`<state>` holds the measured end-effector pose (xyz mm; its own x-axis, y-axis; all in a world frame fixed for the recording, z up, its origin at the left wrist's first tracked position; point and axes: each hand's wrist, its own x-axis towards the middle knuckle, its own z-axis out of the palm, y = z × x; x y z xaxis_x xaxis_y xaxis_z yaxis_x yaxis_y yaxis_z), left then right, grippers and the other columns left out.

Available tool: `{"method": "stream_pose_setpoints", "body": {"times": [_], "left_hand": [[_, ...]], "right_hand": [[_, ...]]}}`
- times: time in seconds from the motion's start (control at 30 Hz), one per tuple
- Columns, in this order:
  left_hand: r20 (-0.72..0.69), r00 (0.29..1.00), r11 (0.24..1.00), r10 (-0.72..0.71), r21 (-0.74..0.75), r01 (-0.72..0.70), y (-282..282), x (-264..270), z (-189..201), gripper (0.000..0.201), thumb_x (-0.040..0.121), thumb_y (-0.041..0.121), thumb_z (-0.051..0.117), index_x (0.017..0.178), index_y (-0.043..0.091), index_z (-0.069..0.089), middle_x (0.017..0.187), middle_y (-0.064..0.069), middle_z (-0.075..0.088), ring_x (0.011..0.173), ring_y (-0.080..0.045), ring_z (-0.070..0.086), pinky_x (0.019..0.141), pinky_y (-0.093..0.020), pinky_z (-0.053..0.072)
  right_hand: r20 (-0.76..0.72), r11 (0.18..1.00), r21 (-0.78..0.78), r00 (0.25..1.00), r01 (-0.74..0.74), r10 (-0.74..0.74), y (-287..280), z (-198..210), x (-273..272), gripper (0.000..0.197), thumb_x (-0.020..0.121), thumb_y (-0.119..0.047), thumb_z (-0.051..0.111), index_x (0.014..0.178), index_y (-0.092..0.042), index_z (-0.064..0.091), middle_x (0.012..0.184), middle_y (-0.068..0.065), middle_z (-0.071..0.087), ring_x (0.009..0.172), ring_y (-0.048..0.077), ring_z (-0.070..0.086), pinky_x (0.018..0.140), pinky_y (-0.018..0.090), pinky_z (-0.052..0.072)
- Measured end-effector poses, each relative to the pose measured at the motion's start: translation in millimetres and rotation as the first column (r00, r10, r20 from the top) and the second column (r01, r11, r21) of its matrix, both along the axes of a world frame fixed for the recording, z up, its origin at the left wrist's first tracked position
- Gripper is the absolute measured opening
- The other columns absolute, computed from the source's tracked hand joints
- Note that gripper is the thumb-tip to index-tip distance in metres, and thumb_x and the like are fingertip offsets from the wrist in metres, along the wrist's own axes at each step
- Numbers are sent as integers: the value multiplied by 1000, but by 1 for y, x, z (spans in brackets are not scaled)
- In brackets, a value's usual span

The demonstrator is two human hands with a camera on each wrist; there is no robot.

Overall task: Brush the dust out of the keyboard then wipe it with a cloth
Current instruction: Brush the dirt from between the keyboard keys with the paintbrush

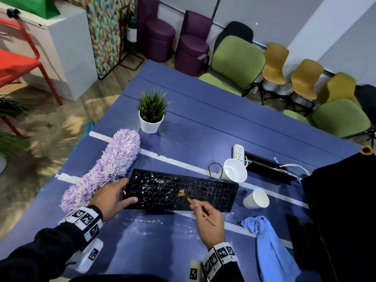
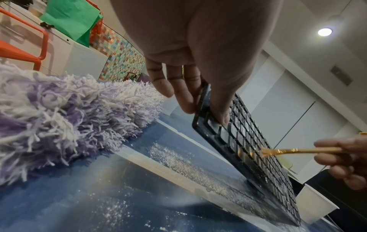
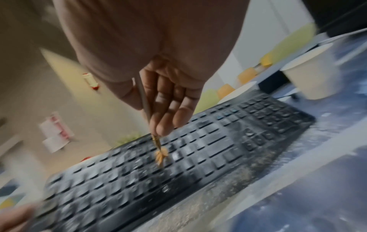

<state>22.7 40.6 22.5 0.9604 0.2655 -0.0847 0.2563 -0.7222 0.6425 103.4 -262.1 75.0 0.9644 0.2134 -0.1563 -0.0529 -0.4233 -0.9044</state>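
A black keyboard (image 1: 183,190) speckled with white dust lies on the blue table (image 1: 203,129), its far edge tipped up. My left hand (image 1: 114,197) grips the keyboard's left end (image 2: 200,125), fingers behind it and thumb on the keys. My right hand (image 1: 207,218) pinches a thin wooden brush (image 1: 200,210); its splayed orange bristles (image 3: 161,156) touch the keys near the middle of the keyboard (image 3: 178,164). The brush (image 2: 288,151) also shows in the left wrist view. A crumpled blue cloth (image 1: 268,247) lies at the right, in front of the keyboard.
A fluffy purple duster (image 1: 105,169) lies left of the keyboard. Two white paper cups (image 1: 235,169) (image 1: 256,199) lie on their sides at its right end. A potted plant (image 1: 151,115), a power strip (image 1: 239,152) and a dark monitor (image 1: 341,210) stand around. White dust (image 2: 178,161) covers the table before the keyboard.
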Motion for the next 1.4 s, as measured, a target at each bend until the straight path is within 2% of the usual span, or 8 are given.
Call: {"method": "stream_pose_setpoints", "body": {"times": [0.17,0.4,0.6,0.77,0.9,1.07,1.27,1.4], "left_hand": [[-11,1000,1000,17,4,-17,1,0,-2,46,74,59,66,104,28,49,73,6,62,65,-12,57,60,-30,46],[20,1000,1000,3,-24,-3,1,1,1,43,74,55,69,103,31,49,73,9,60,64,-11,57,56,-26,41],[2,1000,1000,4,-24,-4,4,2,-2,52,73,60,65,112,29,51,80,9,64,67,-6,58,61,-28,47],[-11,1000,1000,8,-18,-8,2,-1,-2,52,71,66,63,109,32,51,80,8,66,67,-8,60,64,-32,52],[-11,1000,1000,-3,-6,3,4,-1,-6,57,68,73,55,108,33,50,81,8,66,68,-8,60,64,-34,53],[-19,1000,1000,1,-11,-2,2,1,-1,47,73,63,64,106,33,49,79,9,65,66,-6,58,62,-31,51],[-2,999,999,35,-14,-35,-2,0,2,43,74,52,70,105,27,54,62,13,51,59,-3,52,51,-24,35],[-11,1000,996,21,-81,-22,0,-1,-1,47,75,49,71,112,27,52,59,14,51,57,0,52,50,-19,34]], "right_hand": [[101,939,-202,960,279,-263,-47,-13,31,18,94,-14,55,87,-22,70,62,4,67,53,15,57,45,17,41],[157,863,-259,900,434,-406,-87,-32,57,22,93,-22,56,106,-14,72,89,10,74,84,26,68,77,27,49],[105,949,-237,977,208,-187,-78,-36,59,16,92,-21,61,86,-31,71,73,-4,75,72,13,71,66,22,53],[93,925,-147,936,350,-340,-88,-37,66,16,92,-15,60,92,-18,75,75,-3,75,71,13,71,61,6,50],[-118,988,-97,984,123,-134,-77,-28,67,15,93,-14,61,86,-16,74,73,2,76,63,11,68,63,18,54],[89,919,-226,947,322,-310,-80,-28,65,18,92,-19,59,87,-29,73,74,-3,75,71,14,70,62,15,52],[27,985,-172,999,29,-25,-53,-22,31,17,92,-17,62,89,-26,76,72,-7,75,64,6,66,59,15,51],[49,952,-175,968,250,-245,-64,-30,33,17,92,-16,60,87,-23,75,64,-16,72,52,0,60,52,8,46]]}}
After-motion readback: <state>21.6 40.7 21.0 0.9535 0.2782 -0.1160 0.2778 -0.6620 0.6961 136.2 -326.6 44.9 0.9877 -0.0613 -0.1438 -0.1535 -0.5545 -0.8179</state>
